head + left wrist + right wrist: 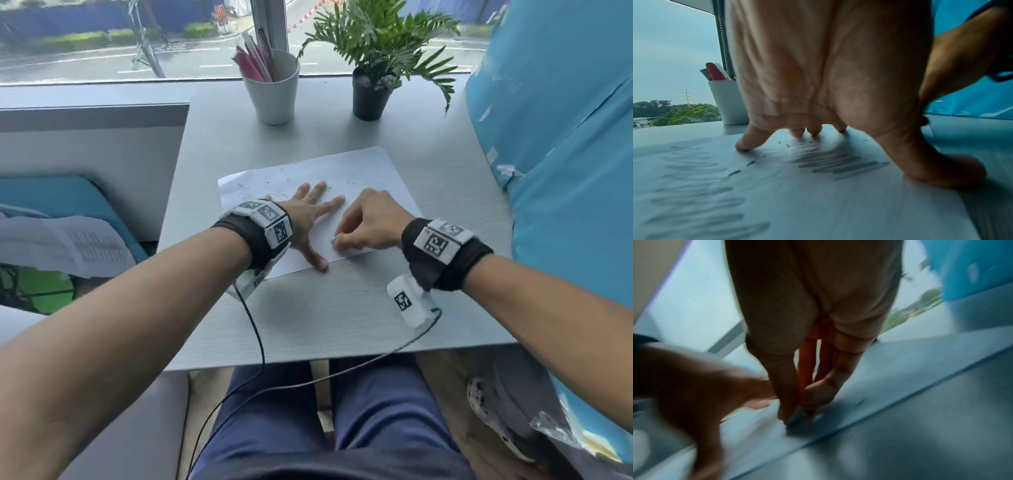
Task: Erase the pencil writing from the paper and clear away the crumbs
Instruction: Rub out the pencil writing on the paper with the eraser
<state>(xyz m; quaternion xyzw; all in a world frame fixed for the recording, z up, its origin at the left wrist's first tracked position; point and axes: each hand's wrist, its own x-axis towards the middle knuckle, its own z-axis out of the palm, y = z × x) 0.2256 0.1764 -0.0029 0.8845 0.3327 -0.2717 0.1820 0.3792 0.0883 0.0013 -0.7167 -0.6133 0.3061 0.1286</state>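
Note:
A white sheet of paper (359,171) lies on the grey table (342,315). Grey pencil scribbles (838,164) and small dark crumbs (734,173) mark it. My left hand (308,212) lies flat on the paper, fingers spread and straight, thumb at the near edge. My right hand (366,222) pinches a small eraser (336,238) between thumb and fingers and holds it down on the paper near its front edge, just right of the left thumb. The right wrist view is blurred; the eraser (795,416) shows at the fingertips.
A white cup (272,92) with pens and a potted plant (371,92) stand at the table's far side by the window. A blue bag (565,154) crowds the right edge. A black cable (257,335) runs from the wrists over the table's near edge.

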